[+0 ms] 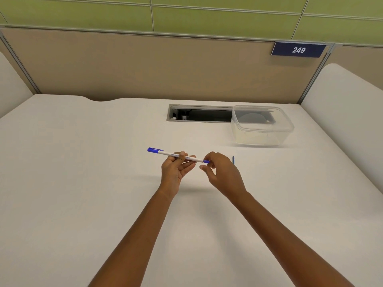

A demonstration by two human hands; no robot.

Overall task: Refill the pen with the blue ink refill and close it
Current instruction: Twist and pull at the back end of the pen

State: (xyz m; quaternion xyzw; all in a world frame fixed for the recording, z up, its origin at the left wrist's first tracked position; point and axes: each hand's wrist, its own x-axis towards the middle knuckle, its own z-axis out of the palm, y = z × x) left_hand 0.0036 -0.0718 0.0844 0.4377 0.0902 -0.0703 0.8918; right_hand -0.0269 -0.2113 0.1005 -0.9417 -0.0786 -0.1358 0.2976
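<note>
A white pen (169, 153) with a blue cap at its left end and a blue plug at its right end is held level above the desk. My left hand (176, 169) grips its middle, thumb over the barrel, palm up. My right hand (220, 172) pinches the blue end plug (206, 161) with thumb and forefinger. A thin blue ink refill (233, 160) lies on the white desk just behind my right hand, partly hidden by it.
A clear plastic container (262, 126) with its lid on stands at the back right. Beside it, a dark cable slot (199, 115) is cut into the white desk (83, 183). Beige partition walls enclose the back and sides.
</note>
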